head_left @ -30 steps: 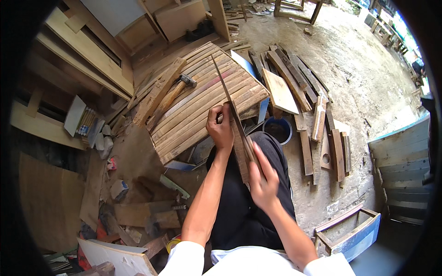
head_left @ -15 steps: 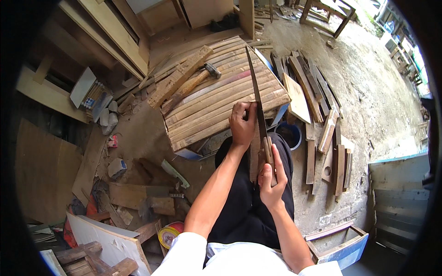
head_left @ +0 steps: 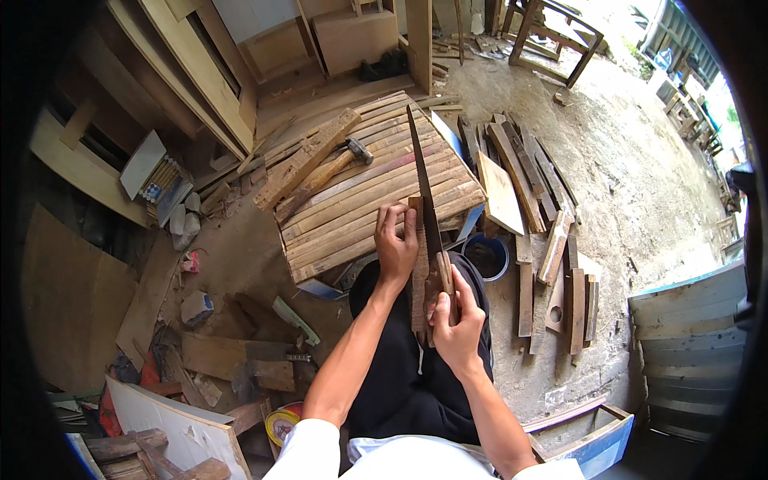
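My right hand (head_left: 460,328) is wrapped round the wooden handle of a handsaw (head_left: 426,192). Its long tapered blade points away from me, its tip over the slatted wooden bench (head_left: 368,200). A narrow strip of wood (head_left: 418,280) stands along the left side of the blade, above my lap. My left hand (head_left: 395,244) grips that strip near its far end, the thumb close to the blade. Whether the teeth touch the wood cannot be made out. A hammer (head_left: 336,164) lies on the bench beside a thick wooden block (head_left: 308,156).
Loose wooden slats (head_left: 528,176) lie on the ground at the right, near a blue-rimmed bucket (head_left: 488,256). A wooden drawer (head_left: 580,440) stands at the lower right. Boards (head_left: 188,424) and scraps crowd the left. A wooden frame (head_left: 556,40) stands at the far right.
The view has shifted, so the bench sits a little lower and further left. Both hands keep their holds, and the saw and strip have moved slightly left in the picture.
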Motion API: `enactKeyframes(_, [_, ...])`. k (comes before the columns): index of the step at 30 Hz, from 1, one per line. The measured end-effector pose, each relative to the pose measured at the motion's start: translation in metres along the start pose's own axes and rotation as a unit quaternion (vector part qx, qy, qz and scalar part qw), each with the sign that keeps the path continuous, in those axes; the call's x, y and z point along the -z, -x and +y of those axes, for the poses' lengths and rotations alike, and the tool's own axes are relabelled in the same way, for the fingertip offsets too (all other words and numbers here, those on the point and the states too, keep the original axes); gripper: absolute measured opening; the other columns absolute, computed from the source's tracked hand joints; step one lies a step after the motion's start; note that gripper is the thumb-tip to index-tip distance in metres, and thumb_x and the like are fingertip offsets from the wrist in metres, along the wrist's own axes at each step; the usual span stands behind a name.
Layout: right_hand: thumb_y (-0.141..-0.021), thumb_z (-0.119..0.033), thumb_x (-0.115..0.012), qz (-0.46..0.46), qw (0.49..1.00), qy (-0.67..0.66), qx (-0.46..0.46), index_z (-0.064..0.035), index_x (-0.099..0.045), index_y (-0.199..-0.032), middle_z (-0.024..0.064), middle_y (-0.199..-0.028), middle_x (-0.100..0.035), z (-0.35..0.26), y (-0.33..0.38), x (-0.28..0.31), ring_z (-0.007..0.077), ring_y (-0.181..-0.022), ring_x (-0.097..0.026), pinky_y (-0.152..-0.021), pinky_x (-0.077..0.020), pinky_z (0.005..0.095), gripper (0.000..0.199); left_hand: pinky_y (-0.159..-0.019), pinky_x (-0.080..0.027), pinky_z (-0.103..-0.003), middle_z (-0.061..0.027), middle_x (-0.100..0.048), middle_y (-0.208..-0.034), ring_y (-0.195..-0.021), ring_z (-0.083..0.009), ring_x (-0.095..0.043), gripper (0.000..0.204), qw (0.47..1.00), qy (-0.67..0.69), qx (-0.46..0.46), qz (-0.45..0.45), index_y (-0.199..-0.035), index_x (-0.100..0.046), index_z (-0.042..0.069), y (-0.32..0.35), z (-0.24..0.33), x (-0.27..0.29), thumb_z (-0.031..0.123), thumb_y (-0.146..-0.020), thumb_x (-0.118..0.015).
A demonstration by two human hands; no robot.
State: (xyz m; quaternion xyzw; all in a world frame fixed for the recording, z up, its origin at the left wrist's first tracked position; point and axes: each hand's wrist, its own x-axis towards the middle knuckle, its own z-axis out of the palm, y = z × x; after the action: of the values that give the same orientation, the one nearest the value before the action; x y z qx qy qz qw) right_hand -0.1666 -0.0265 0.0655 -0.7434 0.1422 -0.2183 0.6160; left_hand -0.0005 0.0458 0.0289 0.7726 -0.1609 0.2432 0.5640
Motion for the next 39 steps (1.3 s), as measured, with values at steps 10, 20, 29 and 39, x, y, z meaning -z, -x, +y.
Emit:
enactKeyframes(10, [-0.099,-0.004,-0.06,-0.013,0.999,0.04,0.021,-0.0003,-0.056,-0.139,0.006,-0.071,-0.064,-0.007,-0.005,0.021,0.0073,-0.058,-0.057,-0.053,-0.0481,0.0239,0.041,-0.081,-0.044,-0.033,-0.0097,-0.06,-0.095,-0.089,-0.0236,-0.057,0.016,0.995,0.051,0.068,0.053,-0.099,-0.06,0.002,0.017,0.002,-0.02,0.017,-0.099,-0.063])
enactKeyframes(20, [-0.093,0.001,-0.06,-0.087,0.97,0.173,-0.144,0.001,-0.054,-0.14,0.0246,-0.103,-0.071,-0.085,0.024,0.05,0.0105,-0.066,-0.064,-0.06,-0.0498,0.0243,0.047,-0.081,-0.038,-0.038,-0.0076,-0.066,-0.1,-0.088,-0.0267,-0.058,0.01,0.997,-0.031,-0.053,0.037,-0.101,-0.063,0.008,0.012,-0.004,-0.012,0.014,-0.094,-0.065])
enactKeyframes(29, [-0.097,-0.005,-0.057,-0.099,0.967,0.217,-0.094,0.0013,-0.058,-0.136,0.0237,-0.11,-0.072,-0.096,-0.01,0.053,0.0148,-0.087,-0.071,-0.073,-0.0538,0.028,0.04,-0.079,-0.04,-0.039,-0.0088,-0.064,-0.094,-0.087,-0.0286,-0.057,0.008,0.998,-0.013,-0.031,0.047,-0.099,-0.064,0.006,0.014,-0.002,-0.014,0.013,-0.096,-0.063])
enactKeyframes(39, [-0.105,-0.007,-0.044,-0.121,0.986,0.012,-0.119,0.0054,-0.033,-0.152,0.021,-0.143,-0.054,-0.092,0.093,0.066,0.0211,-0.114,-0.062,-0.097,-0.0445,0.0248,0.049,-0.078,-0.036,-0.036,-0.0039,-0.064,-0.092,-0.089,-0.0238,-0.06,0.005,0.996,-0.035,0.0,0.082,-0.092,-0.063,0.01,0.008,-0.003,-0.019,0.014,-0.094,-0.064])
